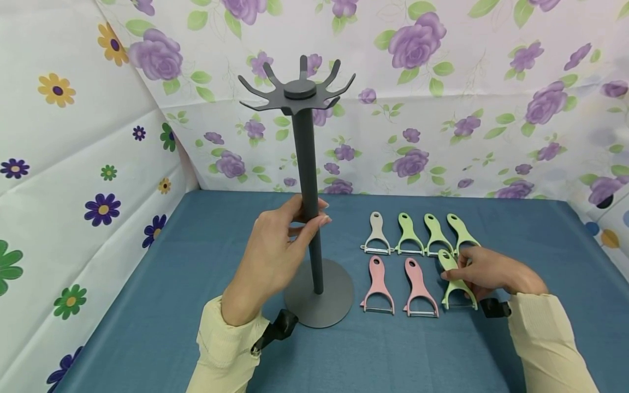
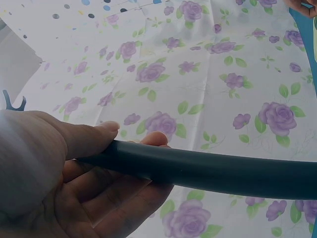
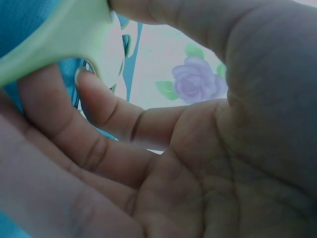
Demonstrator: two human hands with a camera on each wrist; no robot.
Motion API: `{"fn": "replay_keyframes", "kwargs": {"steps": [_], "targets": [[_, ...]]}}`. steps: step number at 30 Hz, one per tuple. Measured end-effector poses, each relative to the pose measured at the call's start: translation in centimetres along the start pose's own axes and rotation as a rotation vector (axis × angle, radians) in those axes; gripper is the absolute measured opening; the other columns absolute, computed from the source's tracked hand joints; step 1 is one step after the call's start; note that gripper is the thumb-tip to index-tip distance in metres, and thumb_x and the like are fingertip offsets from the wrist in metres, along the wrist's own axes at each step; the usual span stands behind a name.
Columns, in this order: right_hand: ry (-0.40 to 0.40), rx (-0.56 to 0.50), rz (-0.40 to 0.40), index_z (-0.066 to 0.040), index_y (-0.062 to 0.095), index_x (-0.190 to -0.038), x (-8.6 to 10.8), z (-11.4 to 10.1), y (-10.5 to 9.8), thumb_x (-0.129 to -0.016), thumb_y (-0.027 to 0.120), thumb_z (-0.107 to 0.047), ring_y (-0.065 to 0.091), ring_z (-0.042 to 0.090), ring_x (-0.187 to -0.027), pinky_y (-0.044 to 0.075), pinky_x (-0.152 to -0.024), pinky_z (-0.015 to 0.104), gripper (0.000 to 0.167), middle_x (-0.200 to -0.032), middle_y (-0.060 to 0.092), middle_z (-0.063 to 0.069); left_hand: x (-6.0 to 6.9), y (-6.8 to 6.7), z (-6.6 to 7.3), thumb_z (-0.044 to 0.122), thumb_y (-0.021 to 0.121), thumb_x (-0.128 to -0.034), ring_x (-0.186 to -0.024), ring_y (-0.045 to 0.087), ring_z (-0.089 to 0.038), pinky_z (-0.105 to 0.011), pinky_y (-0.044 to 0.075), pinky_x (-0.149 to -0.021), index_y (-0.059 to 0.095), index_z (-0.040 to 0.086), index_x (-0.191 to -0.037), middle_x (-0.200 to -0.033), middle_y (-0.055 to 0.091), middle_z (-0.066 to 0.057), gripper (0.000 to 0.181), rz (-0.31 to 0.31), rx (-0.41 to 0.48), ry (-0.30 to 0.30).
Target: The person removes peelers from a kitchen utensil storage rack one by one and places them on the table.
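A dark grey stand [image 1: 306,153] rises upright from a round base, with a ring of upturned hooks at its top; nothing hangs on them. My left hand [image 1: 270,254] grips its pole at mid-height, thumb on the near side and fingers behind, as the left wrist view also shows on the pole [image 2: 208,172]. On the right, my right hand [image 1: 496,271] pinches a light green peeler [image 1: 446,261] by its neck; its blade end points toward me. The right wrist view shows this peeler [image 3: 79,32] close up between thumb and fingers.
Behind lie a whitish peeler [image 1: 376,222] and three green peelers [image 1: 405,222] in a row. Two pink peelers [image 1: 377,273] lie in front, left of my right hand. A blue cloth [image 1: 393,360] covers the table; flowered sheets [image 1: 442,136] hang at the back and left.
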State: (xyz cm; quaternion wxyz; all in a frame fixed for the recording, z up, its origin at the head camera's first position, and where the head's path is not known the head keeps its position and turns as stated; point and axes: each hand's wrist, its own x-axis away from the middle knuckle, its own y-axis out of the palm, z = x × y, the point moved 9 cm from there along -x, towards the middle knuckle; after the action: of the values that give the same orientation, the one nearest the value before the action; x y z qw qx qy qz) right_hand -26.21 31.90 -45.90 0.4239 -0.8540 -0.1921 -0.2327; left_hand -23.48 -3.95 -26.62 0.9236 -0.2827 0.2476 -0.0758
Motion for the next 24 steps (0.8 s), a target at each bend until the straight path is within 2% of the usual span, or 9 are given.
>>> {"fn": "replay_keyframes", "kwargs": {"steps": [6, 24], "targets": [[0.001, -0.016, -0.009, -0.003, 0.052, -0.092, -0.03, -0.03, 0.10, -0.096, 0.072, -0.040, 0.052, 0.015, -0.052, 0.049, -0.053, 0.032, 0.042, -0.062, 0.055, 0.003, -0.02, 0.08, -0.14, 0.025, 0.062, -0.1037, -0.099, 0.074, -0.012, -0.036, 0.063, -0.087, 0.067, 0.013, -0.121, -0.106, 0.077, -0.002, 0.022, -0.012, -0.005, -0.013], [0.009, 0.024, 0.007, -0.004, 0.054, -0.091, -0.06, 0.08, 0.09, -0.094, 0.072, -0.042, 0.057, 0.016, -0.053, 0.051, -0.055, 0.034, 0.043, -0.063, 0.058, 0.005, 0.00, 0.09, -0.22, 0.025, 0.062, -0.1036, -0.099, 0.074, -0.012, -0.036, 0.063, -0.086, 0.067, 0.013, -0.121, -0.105, 0.077, -0.002, 0.022, -0.008, -0.005, -0.012]]}}
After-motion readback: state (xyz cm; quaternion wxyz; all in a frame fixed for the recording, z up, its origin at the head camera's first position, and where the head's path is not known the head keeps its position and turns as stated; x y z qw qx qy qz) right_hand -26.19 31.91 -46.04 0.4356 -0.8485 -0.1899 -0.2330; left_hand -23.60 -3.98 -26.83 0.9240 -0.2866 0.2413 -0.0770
